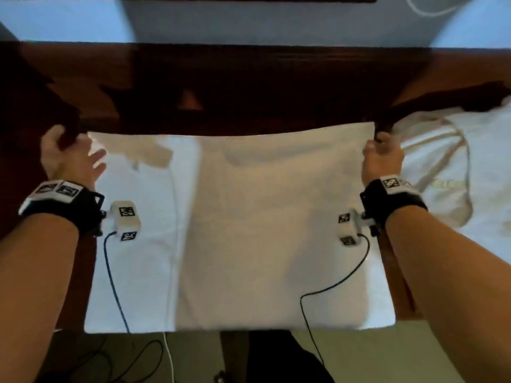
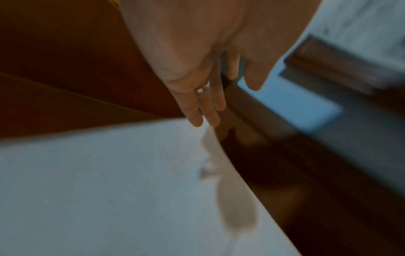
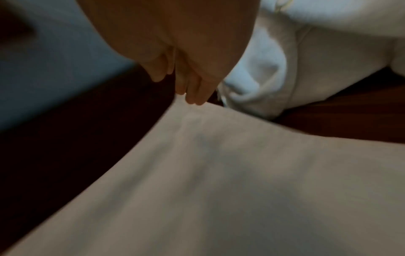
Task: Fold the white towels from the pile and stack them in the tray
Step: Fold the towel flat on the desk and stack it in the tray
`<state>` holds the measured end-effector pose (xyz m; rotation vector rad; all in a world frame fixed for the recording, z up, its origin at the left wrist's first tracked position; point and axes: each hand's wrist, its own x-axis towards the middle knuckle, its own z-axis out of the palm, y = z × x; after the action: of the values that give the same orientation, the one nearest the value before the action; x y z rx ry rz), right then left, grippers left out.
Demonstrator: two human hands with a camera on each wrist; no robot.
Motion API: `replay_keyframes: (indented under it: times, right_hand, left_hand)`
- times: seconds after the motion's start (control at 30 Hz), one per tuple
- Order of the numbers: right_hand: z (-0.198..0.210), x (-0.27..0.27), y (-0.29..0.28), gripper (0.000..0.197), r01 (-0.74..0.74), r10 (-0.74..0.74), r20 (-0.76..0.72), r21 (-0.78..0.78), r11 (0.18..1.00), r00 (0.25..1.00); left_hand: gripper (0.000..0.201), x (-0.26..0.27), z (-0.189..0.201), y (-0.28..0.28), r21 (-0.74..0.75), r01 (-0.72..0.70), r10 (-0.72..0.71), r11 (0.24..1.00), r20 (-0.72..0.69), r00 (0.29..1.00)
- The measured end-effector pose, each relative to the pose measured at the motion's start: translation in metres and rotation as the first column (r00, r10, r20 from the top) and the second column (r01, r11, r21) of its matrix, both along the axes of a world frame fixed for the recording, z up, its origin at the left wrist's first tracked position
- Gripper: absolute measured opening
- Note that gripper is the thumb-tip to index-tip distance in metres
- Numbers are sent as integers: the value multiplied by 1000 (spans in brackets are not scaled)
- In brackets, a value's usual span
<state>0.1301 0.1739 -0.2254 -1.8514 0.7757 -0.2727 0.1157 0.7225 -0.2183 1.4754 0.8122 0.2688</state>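
A white towel [image 1: 235, 230] lies spread flat on the dark wooden table [image 1: 249, 87], its near edge at the table's front. My left hand [image 1: 69, 153] is at the towel's far left corner; in the left wrist view its fingers [image 2: 206, 110] are straight, with the tips at the towel [image 2: 109, 190] corner. My right hand [image 1: 383, 153] is at the far right corner. Its fingertips [image 3: 192, 97] touch the towel [image 3: 241, 173] edge, the thumb apart from them. The pile of white towels [image 1: 456, 167] [image 3: 285, 69] lies crumpled just right of that hand. No tray shows.
The table's far edge [image 1: 249, 47] runs across the top, with a pale blue-white surface [image 1: 249, 20] beyond it. Black and blue cables [image 1: 331, 288] trail from my wrist cameras over the towel and down to the floor [image 1: 387, 360] in front.
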Motion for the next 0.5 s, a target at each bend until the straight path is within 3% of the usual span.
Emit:
replay_keyframes:
  times: [0.07, 0.1, 0.13, 0.17, 0.2, 0.23, 0.27, 0.33, 0.4, 0.5]
  right_hand:
    - [-41, -35, 15, 41, -316, 277, -211, -179, 932, 937]
    - [-55, -58, 23, 47, -481, 389, -334, -264, 836, 859]
    - [-68, -83, 29, 55, -637, 461, -477, -324, 699, 748]
    - [-81, -104, 30, 64, -759, 469, -630, -326, 564, 619]
    - [-92, -120, 28, 71, -831, 440, -739, -292, 473, 510]
    - [-95, -131, 26, 74, -866, 413, -798, -253, 431, 439]
    - [-99, -135, 23, 75, -881, 403, -821, -230, 413, 404]
    - [-99, -127, 23, 77, -896, 398, -836, -222, 384, 378]
    - [-100, -102, 26, 77, -900, 400, -834, -234, 367, 380]
    - [-105, -54, 32, 77, -881, 400, -817, -253, 399, 415]
  left_hand:
    - [79, -21, -21, -36, 243, 267, -222, 933, -200, 954]
    - [77, -40, -39, -45, 360, 448, -330, 818, -345, 879]
    - [78, -62, -55, -53, 396, 668, -417, 630, -553, 721]
    - [83, -86, -72, -53, 348, 835, -423, 427, -739, 524]
    - [89, -106, -82, -55, 255, 925, -371, 283, -860, 350]
    - [92, -121, -89, -58, 175, 965, -318, 196, -919, 231]
    - [94, -128, -97, -57, 128, 978, -300, 167, -938, 174]
    - [96, -118, -97, -57, 129, 977, -275, 167, -946, 172]
    - [98, -87, -100, -48, 183, 972, -258, 148, -941, 217]
    - [100, -33, -103, -32, 262, 960, -326, 103, -903, 281]
